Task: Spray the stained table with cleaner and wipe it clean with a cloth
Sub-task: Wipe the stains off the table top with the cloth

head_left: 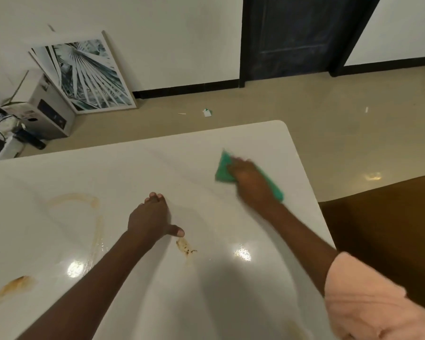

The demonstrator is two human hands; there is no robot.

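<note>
While the white table (268, 229) carries brown stains (185, 246), her right hand (249, 179) presses flat on the green cloth (223, 169) near the far corner; her left hand (150, 215) rests spread beside her. She should sweep back over those smears, overlapping strokes.

The bench (138, 173) is glossy white with faint grey veining, marked by brown stains: a curved ring (74, 200) left of the left hand (149, 218), a speckled blot (186, 247) just below its thumb, and a streak (12, 287) far to its left. Under the right hand (249, 179) lies a green cloth (225, 168). The sleeve (368, 300) on the right arm is pale pink. Beyond the hands, a framed print (84, 74) shows teal and white palm fronds against a white wall; the floor (280, 106) is beige.
</note>
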